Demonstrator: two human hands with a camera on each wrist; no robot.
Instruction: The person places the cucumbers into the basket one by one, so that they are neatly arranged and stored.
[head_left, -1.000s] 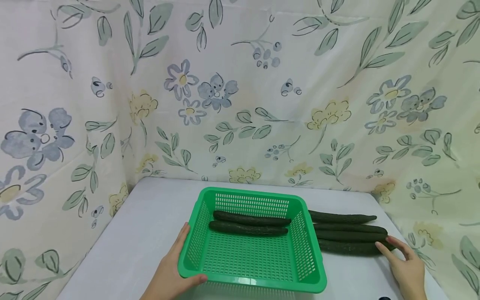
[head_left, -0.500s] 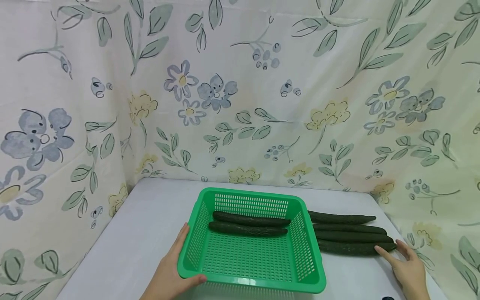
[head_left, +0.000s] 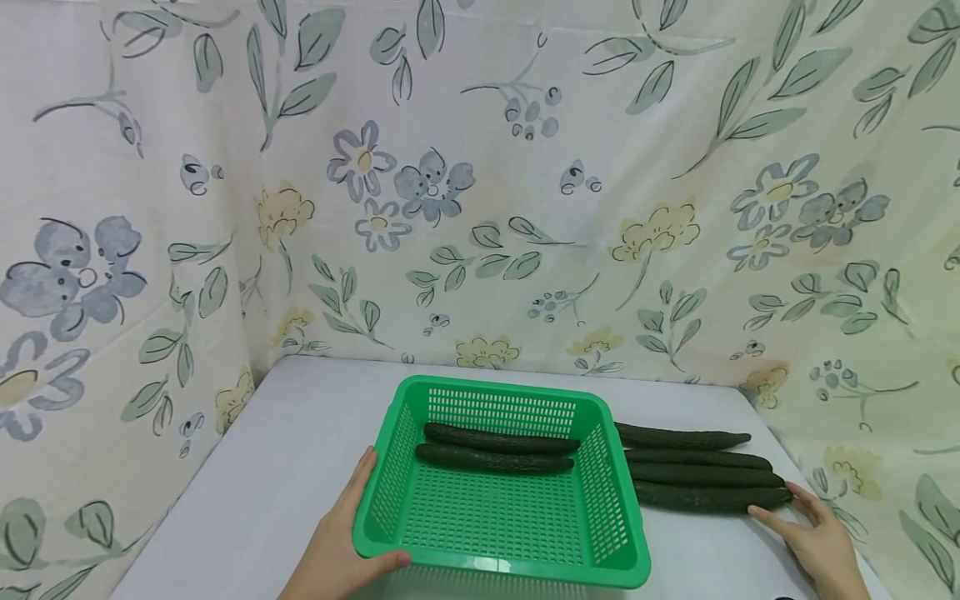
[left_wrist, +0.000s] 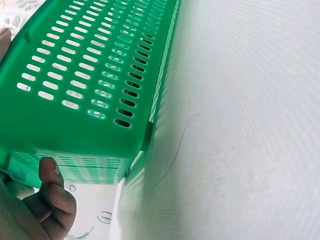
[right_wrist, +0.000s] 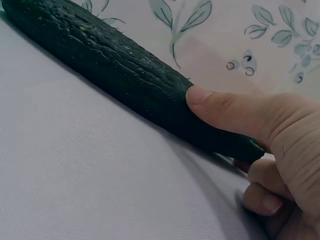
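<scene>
A green plastic basket (head_left: pixel 517 568) with slotted walls stands on the table in the head view. Two dark green cucumbers (head_left: pixel 491 458) lie crosswise in its far half. My left hand (head_left: pixel 337 537) grips the basket's near left corner, thumb over the rim and fingers along the side; in the left wrist view some fingers (left_wrist: pixel 62 202) curl by the wall. At the right, my right hand (head_left: pixel 821 542) pinches the near end of the frontmost cucumber (head_left: pixel 690 498). The right wrist view shows the thumb on top of this cucumber (right_wrist: pixel 110 67), which still rests on the table.
Several more cucumbers (head_left: pixel 697 475) lie side by side right of the basket, their left ends hidden behind its wall. One cucumber (head_left: pixel 682 437) lies a little apart behind them. Floral cloth (head_left: pixel 495 250) hangs behind and beside the white table (head_left: pixel 300 417).
My right hand has shifted slightly right and closed its fingers round the end of the front cucumber. My left hand and the basket have hardly moved.
</scene>
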